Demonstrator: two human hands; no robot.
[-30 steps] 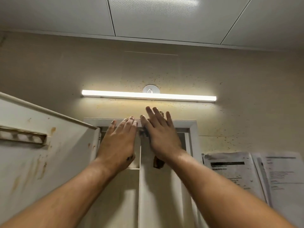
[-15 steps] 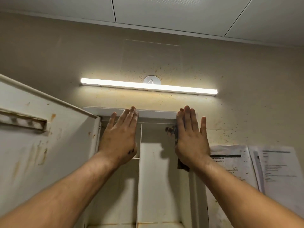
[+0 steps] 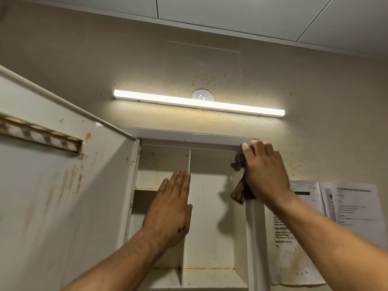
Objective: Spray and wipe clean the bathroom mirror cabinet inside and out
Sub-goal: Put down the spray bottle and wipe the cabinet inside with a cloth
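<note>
The white mirror cabinet (image 3: 210, 206) hangs on the wall with its stained door (image 3: 63, 185) swung open to the left. Inside, a vertical divider and shelves are bare and spotted with rust marks. My right hand (image 3: 266, 173) presses a dark brown cloth (image 3: 239, 185) against the cabinet's upper right corner, on its right frame edge. My left hand (image 3: 170, 208) is flat with fingers together, resting against the divider in the cabinet's middle, holding nothing.
A lit tube lamp (image 3: 199, 103) runs across the speckled wall just above the cabinet. Two printed paper sheets (image 3: 352, 208) are stuck on the wall to the right. The open door blocks the left side.
My right hand with the cloth slid from the cabinet's top middle to its upper right corner. My left hand dropped from the top edge down onto the divider.
</note>
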